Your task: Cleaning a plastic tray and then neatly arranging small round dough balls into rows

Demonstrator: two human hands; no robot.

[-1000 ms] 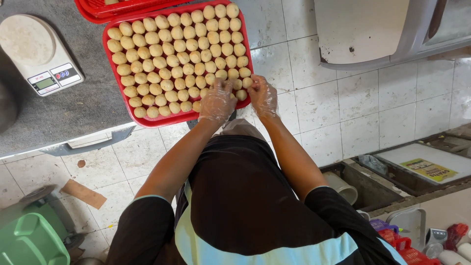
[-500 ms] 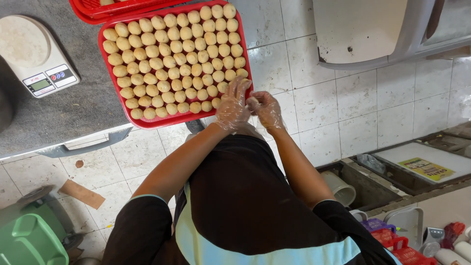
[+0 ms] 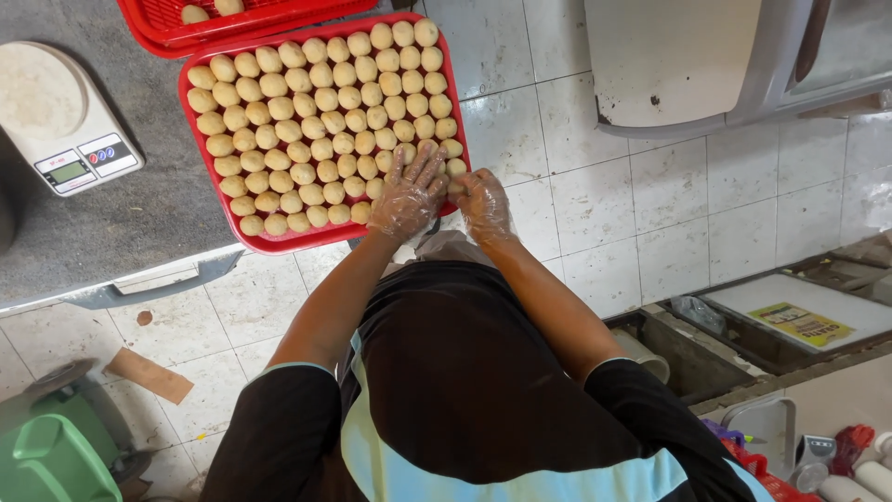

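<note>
Now both gloved hands, left hand and right hand, have closed together.

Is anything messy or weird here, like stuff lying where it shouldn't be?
A little. A scrap of brown cardboard lies loose on the tiled floor, with a small brown spot near it. The red tray juts past the counter edge. The dough balls sit in tidy rows under the gloved left hand and right hand.
</note>
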